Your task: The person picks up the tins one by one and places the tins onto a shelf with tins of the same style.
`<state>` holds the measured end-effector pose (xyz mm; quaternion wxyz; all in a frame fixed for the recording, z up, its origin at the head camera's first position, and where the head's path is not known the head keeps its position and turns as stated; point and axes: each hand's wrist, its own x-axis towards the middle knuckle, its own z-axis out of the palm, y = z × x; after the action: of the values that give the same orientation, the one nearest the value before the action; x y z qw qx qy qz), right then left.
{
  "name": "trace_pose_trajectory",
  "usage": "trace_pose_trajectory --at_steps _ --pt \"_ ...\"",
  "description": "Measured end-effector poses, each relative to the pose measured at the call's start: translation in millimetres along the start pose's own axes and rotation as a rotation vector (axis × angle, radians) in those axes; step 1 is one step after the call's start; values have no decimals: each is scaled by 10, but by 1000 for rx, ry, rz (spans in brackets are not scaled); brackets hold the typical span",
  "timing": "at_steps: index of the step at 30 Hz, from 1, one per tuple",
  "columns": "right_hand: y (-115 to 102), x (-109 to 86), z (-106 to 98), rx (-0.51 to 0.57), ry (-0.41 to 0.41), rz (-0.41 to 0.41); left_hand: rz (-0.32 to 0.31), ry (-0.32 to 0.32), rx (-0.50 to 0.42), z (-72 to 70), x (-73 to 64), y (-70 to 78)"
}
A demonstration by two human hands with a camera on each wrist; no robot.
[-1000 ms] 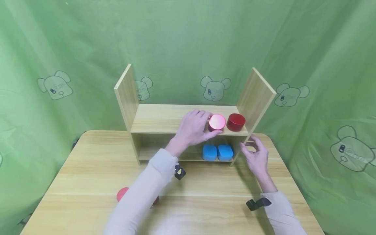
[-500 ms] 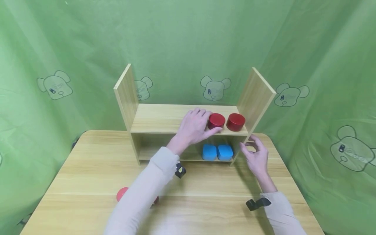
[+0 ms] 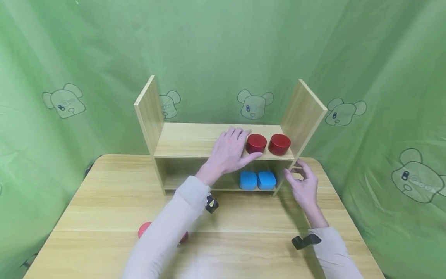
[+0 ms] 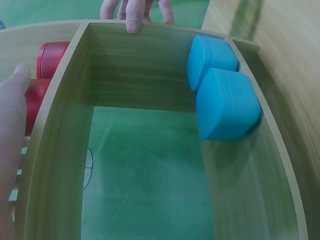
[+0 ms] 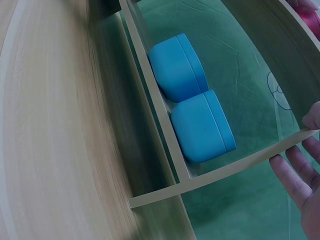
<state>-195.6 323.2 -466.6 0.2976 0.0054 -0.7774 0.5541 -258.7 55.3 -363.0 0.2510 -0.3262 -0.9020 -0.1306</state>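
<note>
A wooden two-tier shelf (image 3: 191,140) stands on the table. On its upper board sit two red round tins, a left one (image 3: 256,144) and a right one (image 3: 280,144). My left hand (image 3: 228,152) is at the left tin, its fingers extended behind the tin's left side and the thumb along its front; any contact is hard to tell. My right hand (image 3: 304,185) grips the front edge of the shelf's right side panel (image 5: 250,161), thumb inside and fingers outside. Two blue rounded boxes with lids, a left one (image 3: 248,181) and a right one (image 3: 266,180), sit on the lower board.
Two more red things lie on the wooden table (image 3: 104,201), one round-topped red thing (image 3: 143,228) and one red thing (image 3: 184,237), both partly hidden by my left sleeve (image 3: 170,232). A green curtain (image 3: 209,46) hangs behind the shelf and at both sides.
The left red tin has come down level on the upper board, its lid no longer catching the light. My left fingers have loosened slightly from it. My right hand has stayed put.
</note>
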Motion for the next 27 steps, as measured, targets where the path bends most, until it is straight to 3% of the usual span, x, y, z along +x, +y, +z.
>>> trace_pose_trajectory --at_steps 8,15,27 --pt "-2 7 7 7 1 3 43 0 -23 -72 -141 -43" --pt "-40 -7 12 17 8 18 69 -8 30 -163 -292 -105" --pt "3 7 -3 15 -3 0 162 94 66 -255 -598 -244"
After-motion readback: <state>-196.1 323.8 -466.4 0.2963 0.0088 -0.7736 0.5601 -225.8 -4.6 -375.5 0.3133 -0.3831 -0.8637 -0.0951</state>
